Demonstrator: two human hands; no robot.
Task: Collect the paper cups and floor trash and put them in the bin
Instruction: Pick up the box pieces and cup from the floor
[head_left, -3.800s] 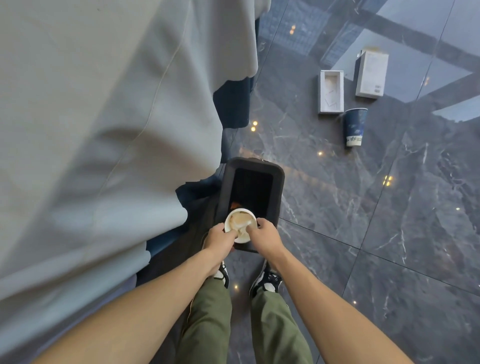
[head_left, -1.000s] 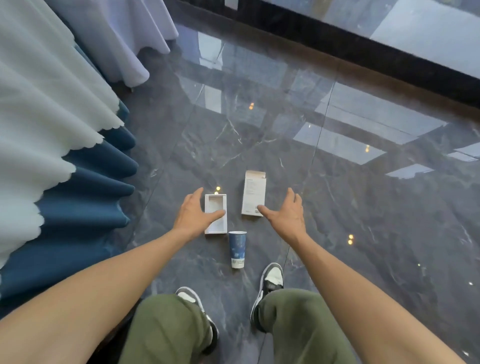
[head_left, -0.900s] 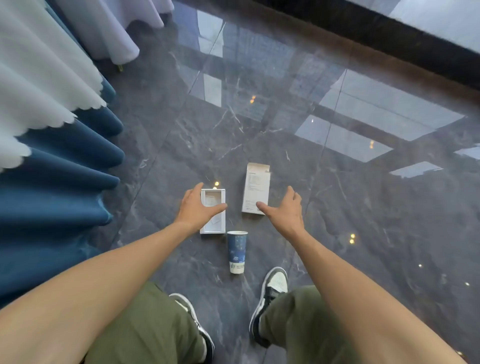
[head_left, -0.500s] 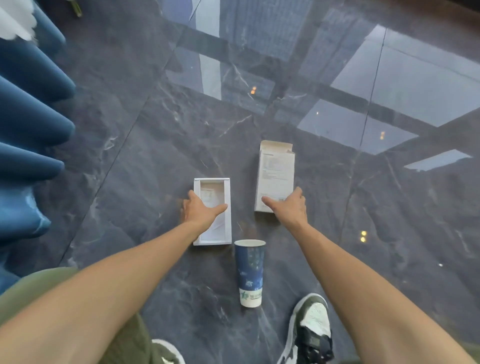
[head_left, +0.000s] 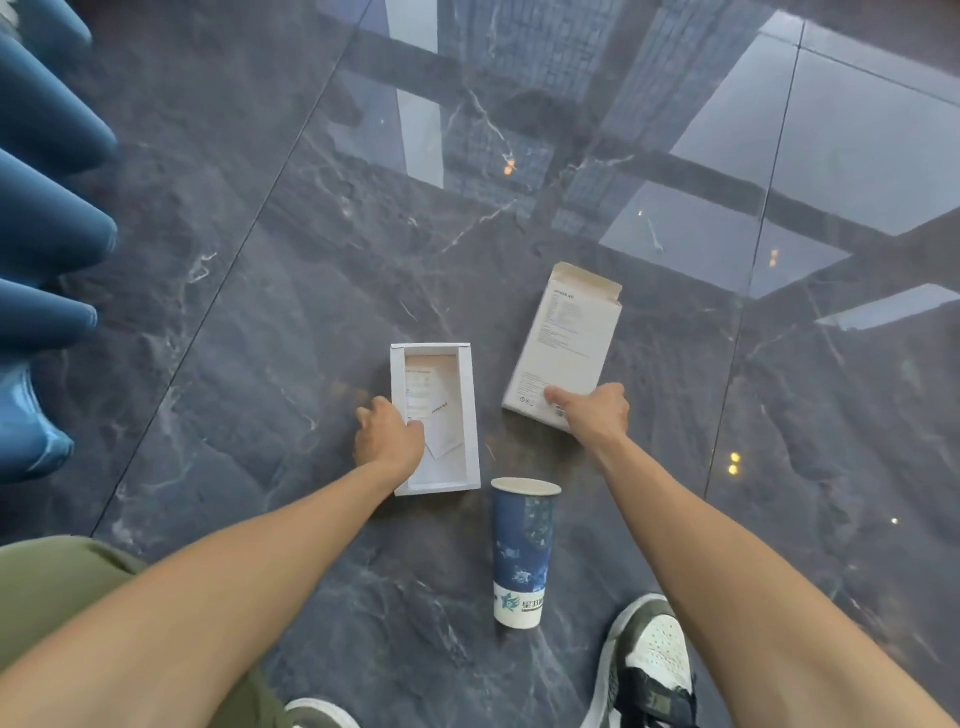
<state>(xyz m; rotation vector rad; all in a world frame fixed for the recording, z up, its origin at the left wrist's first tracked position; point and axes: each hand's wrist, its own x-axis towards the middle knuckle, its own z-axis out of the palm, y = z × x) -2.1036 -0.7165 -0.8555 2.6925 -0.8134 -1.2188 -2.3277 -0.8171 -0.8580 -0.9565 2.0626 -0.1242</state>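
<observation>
An open white box tray (head_left: 451, 374) with paper slips inside lies flat on the dark marble floor. My left hand (head_left: 387, 434) grips its left wall, thumb inside the tray and fingers outside. To the right lies a white carton sleeve (head_left: 566, 338), open at its far end. My right hand (head_left: 595, 413) is on its near end, thumb laid on top, fingers curled at the right edge. A blue paper cup (head_left: 522, 545) lies on its side between my arms, its mouth pointing away from me. The bin is out of view.
Blue draped table skirt folds (head_left: 41, 249) hang along the left edge. My right shoe (head_left: 652, 660) stands just right of the cup and my bent left knee (head_left: 47, 587) is at lower left. The glossy floor (head_left: 519, 182) carries window reflections.
I have crouched lower and the view has closed in. Both hands went from hovering open above the boxes to taking hold: left on the tray's wall, right on the carton's near end.
</observation>
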